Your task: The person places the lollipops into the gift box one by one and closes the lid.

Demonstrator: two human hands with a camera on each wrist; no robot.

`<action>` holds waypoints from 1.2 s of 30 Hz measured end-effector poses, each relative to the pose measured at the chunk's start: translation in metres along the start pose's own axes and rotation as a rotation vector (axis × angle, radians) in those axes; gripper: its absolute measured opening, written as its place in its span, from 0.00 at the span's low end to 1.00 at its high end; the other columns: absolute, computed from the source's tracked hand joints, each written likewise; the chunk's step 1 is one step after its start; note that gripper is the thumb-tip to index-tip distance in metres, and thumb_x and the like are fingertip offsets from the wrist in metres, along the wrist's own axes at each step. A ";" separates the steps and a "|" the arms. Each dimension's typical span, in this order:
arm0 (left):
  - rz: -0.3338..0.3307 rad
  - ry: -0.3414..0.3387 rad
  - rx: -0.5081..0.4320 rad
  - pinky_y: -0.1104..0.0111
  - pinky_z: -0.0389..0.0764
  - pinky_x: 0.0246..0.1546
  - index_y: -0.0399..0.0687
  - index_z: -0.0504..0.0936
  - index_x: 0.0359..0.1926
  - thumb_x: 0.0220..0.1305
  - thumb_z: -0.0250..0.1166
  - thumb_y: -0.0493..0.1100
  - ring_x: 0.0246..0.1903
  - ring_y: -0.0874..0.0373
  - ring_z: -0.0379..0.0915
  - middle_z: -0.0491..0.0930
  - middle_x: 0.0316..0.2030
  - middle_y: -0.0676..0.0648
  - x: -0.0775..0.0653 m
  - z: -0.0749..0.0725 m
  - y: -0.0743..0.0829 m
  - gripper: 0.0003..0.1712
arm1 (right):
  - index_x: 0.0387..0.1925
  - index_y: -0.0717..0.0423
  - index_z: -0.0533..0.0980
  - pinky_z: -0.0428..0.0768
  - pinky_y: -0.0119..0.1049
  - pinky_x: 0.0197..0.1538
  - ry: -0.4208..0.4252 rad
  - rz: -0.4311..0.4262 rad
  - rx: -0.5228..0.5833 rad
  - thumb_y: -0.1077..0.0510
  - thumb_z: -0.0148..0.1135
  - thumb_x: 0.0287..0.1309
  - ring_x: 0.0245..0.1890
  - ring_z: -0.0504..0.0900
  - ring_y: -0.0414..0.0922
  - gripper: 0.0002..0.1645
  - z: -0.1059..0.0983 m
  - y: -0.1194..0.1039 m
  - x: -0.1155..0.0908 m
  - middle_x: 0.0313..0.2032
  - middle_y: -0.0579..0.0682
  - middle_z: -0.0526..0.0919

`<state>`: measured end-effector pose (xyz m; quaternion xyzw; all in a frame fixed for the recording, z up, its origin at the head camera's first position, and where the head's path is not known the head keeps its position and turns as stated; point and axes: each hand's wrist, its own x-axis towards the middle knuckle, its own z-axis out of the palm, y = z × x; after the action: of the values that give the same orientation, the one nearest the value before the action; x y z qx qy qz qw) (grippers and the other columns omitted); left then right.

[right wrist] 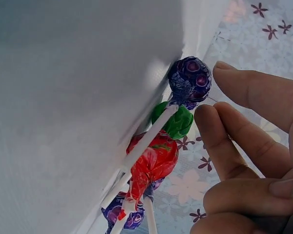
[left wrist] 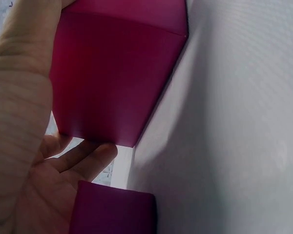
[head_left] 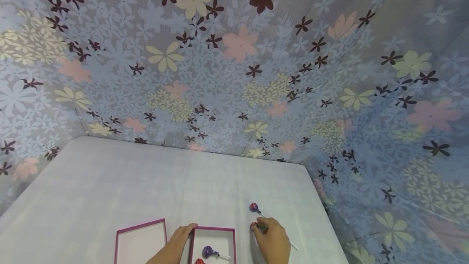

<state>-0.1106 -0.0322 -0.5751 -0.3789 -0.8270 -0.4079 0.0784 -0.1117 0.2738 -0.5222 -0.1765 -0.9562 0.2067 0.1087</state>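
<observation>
In the head view my left hand holds the pink-rimmed box at its far left corner; the left wrist view shows its fingers against the end of the box's dark pink wall. A purple-wrapped lollipop lies inside, with part of a red one below it. My right hand is at a small group of lollipops on the table. Its thumb and forefinger stand apart beside a purple lollipop, with green and red wrapped ones close by.
A second pink-rimmed, white-lined tray or lid lies left of my left hand. Another lollipop lies just beyond my right hand. The white-covered table ends at a flowered cloth behind and at the sides.
</observation>
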 end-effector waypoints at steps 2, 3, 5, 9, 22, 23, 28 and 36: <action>-0.017 -0.012 0.004 0.60 0.82 0.51 0.31 0.58 0.68 0.59 0.62 0.75 0.55 0.58 0.68 0.71 0.54 0.40 -0.001 -0.001 0.001 0.59 | 0.38 0.49 0.88 0.73 0.32 0.26 -0.010 0.006 -0.004 0.53 0.81 0.44 0.24 0.74 0.35 0.16 0.000 0.000 0.001 0.33 0.42 0.86; -0.024 -0.016 0.006 0.60 0.82 0.52 0.30 0.58 0.68 0.58 0.63 0.75 0.55 0.57 0.68 0.71 0.54 0.40 -0.001 -0.001 0.001 0.59 | 0.39 0.49 0.88 0.73 0.32 0.27 -0.019 0.013 -0.006 0.52 0.81 0.44 0.24 0.75 0.35 0.17 0.000 0.000 0.002 0.33 0.42 0.86; -0.035 -0.027 0.007 0.59 0.82 0.53 0.30 0.58 0.68 0.58 0.64 0.75 0.55 0.54 0.68 0.71 0.54 0.39 -0.001 -0.001 0.002 0.59 | 0.39 0.49 0.87 0.75 0.34 0.28 -0.034 0.018 -0.013 0.52 0.81 0.44 0.25 0.76 0.36 0.17 0.001 0.001 0.003 0.34 0.43 0.86; -0.029 -0.039 0.008 0.58 0.81 0.54 0.29 0.58 0.68 0.59 0.64 0.73 0.57 0.51 0.69 0.71 0.55 0.37 0.002 0.001 0.003 0.59 | 0.39 0.50 0.88 0.81 0.42 0.35 -0.042 0.029 -0.022 0.51 0.81 0.44 0.30 0.82 0.41 0.18 0.000 0.006 0.004 0.36 0.45 0.87; 0.000 -0.004 0.033 0.59 0.81 0.52 0.29 0.58 0.67 0.61 0.59 0.75 0.56 0.52 0.69 0.72 0.54 0.36 0.000 0.000 0.001 0.57 | 0.38 0.50 0.88 0.84 0.47 0.36 -0.038 -0.015 -0.038 0.54 0.83 0.40 0.33 0.85 0.45 0.18 0.004 0.003 0.004 0.36 0.48 0.88; -0.003 -0.008 0.033 0.59 0.81 0.52 0.29 0.58 0.67 0.61 0.59 0.75 0.56 0.52 0.69 0.72 0.54 0.36 0.000 0.000 0.001 0.58 | 0.38 0.50 0.88 0.83 0.46 0.35 -0.040 -0.016 -0.043 0.54 0.83 0.40 0.31 0.84 0.45 0.19 0.004 0.003 0.003 0.36 0.48 0.88; -0.031 -0.038 0.024 0.58 0.81 0.54 0.29 0.57 0.68 0.60 0.63 0.74 0.57 0.51 0.68 0.71 0.55 0.37 -0.001 -0.002 0.002 0.58 | 0.37 0.48 0.88 0.80 0.45 0.32 -0.046 -0.011 -0.062 0.54 0.83 0.39 0.28 0.80 0.43 0.18 0.005 0.003 0.002 0.35 0.49 0.87; -0.043 -0.048 0.021 0.58 0.81 0.54 0.29 0.57 0.68 0.60 0.64 0.72 0.57 0.50 0.68 0.71 0.55 0.36 -0.002 -0.001 0.002 0.58 | 0.39 0.48 0.88 0.74 0.39 0.26 -0.073 -0.004 -0.048 0.52 0.82 0.40 0.24 0.73 0.41 0.19 0.005 0.007 0.001 0.29 0.45 0.84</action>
<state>-0.1085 -0.0338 -0.5740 -0.3700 -0.8406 -0.3918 0.0539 -0.1118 0.2782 -0.5297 -0.1696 -0.9645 0.1900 0.0698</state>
